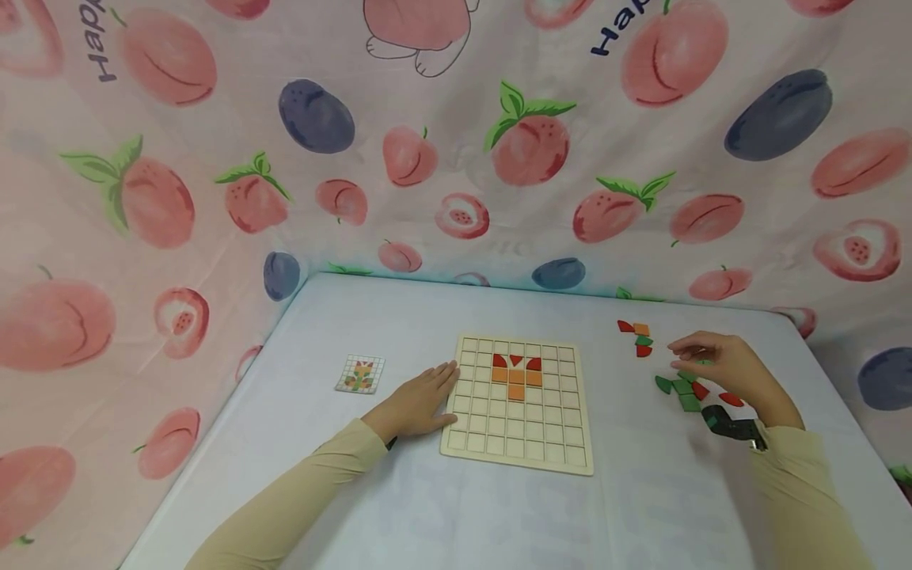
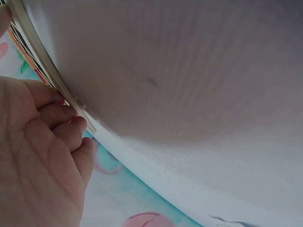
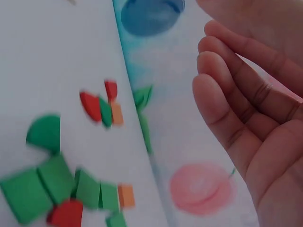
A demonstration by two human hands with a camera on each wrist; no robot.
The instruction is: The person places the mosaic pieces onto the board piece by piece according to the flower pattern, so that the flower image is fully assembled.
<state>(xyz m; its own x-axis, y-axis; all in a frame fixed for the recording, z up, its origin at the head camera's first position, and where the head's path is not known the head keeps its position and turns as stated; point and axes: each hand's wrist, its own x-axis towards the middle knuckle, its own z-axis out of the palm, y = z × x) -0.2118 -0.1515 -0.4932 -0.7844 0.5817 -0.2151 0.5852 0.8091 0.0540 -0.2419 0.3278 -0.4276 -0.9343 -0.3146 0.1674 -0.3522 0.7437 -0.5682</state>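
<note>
A pale wooden grid board (image 1: pixel 499 443) lies mid-table, with red and orange tiles (image 1: pixel 516 376) set in its upper cells. My left hand (image 1: pixel 420 402) rests along the board's left edge, fingers fairly straight; the left wrist view shows its fingertips against the board's side (image 2: pixel 57 80). Over the loose pieces at the right hovers my right hand (image 1: pixel 727 368), its fingers loosely bent and thumb apart, with nothing seen between them. Below it lie green tiles (image 1: pixel 684 388), also visible as green squares (image 3: pixel 26 194) in the right wrist view, and a red piece (image 3: pixel 90 105) near others.
Left of the board lies a small pattern card (image 1: pixel 359 374) with a coloured grid picture. Several red, orange and green pieces (image 1: pixel 642 340) are scattered behind the right hand's pile. A fruit-printed cloth (image 1: pixel 442 119) stands along the table's back and left.
</note>
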